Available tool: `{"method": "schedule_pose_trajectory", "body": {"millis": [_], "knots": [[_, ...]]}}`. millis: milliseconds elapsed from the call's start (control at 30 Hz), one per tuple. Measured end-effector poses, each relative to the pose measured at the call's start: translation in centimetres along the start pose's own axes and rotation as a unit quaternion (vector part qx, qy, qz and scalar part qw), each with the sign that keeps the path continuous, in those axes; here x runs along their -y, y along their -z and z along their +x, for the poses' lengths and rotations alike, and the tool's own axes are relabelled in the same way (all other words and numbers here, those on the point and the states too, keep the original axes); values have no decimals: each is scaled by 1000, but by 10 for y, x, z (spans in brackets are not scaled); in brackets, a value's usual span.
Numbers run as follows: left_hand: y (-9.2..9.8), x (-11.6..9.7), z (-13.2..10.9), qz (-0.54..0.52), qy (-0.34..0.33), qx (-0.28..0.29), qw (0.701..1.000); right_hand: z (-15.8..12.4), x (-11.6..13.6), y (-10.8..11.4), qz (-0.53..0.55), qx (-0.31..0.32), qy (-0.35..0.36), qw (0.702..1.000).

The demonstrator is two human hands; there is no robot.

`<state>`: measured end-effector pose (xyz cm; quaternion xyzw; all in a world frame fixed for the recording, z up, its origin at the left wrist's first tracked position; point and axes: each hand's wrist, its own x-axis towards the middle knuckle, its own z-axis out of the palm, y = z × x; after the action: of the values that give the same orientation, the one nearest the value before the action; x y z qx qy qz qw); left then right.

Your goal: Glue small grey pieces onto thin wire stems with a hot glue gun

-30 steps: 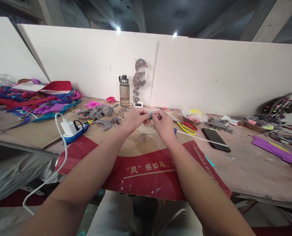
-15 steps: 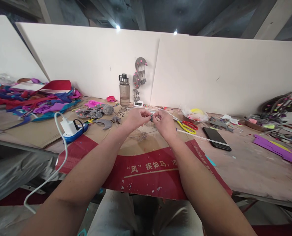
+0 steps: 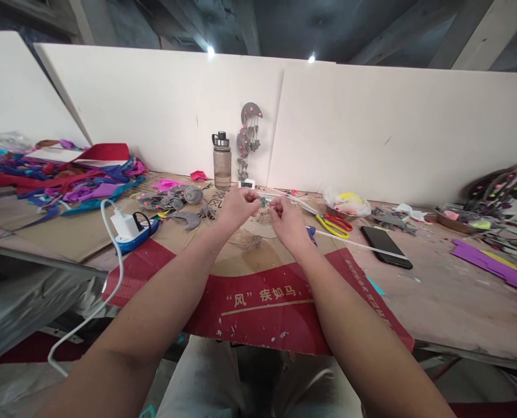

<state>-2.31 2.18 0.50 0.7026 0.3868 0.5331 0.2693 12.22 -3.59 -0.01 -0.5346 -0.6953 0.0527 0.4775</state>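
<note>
Over the cardboard sheet point(image 3: 258, 264), my left hand point(image 3: 239, 208) is closed in a pinch on a small grey-green piece point(image 3: 262, 202). Its exact kind is too small to tell. Just to the right, my right hand point(image 3: 286, 217) is also pinched, with its fingertips close beside the piece; what they hold is too fine to make out. Below the hands lie a tangle of thin thread point(image 3: 248, 240) and a row of small pins or teeth point(image 3: 264, 217). Grey crescent shapes point(image 3: 185, 219) and a ball of grey yarn point(image 3: 193, 194) rest on the left.
A water bottle point(image 3: 222, 161) stands behind my hands, beside a hanging moon ornament point(image 3: 252, 110) on the white board. Scissors with yellow handles point(image 3: 333, 226), a phone point(image 3: 386, 247) and a bowl point(image 3: 347, 206) are right. A blue power strip point(image 3: 137, 235) and felt scraps point(image 3: 88, 180) lie left.
My hands have drawn slightly apart, and more of the grey-green piece shows between them. The whole view has shifted a little.
</note>
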Motion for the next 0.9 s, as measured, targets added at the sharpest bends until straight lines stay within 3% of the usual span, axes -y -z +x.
{"method": "schedule_pose_trajectory", "body": {"millis": [233, 467, 633, 733, 900], "knots": [[17, 5, 13, -97, 21, -128, 987, -1, 8, 1, 4, 48, 3, 999], [49, 23, 35, -260, 14, -301, 917, -2, 11, 9, 122, 47, -63, 989], [62, 30, 42, -302, 38, -365, 880, -6, 13, 26, 151, 58, -97, 982], [64, 32, 44, -309, 31, -372, 875, -16, 19, 37, 192, 108, -140, 965], [68, 31, 44, -317, 8, -394, 862, -48, 27, 51, 224, 272, -187, 917]]}}
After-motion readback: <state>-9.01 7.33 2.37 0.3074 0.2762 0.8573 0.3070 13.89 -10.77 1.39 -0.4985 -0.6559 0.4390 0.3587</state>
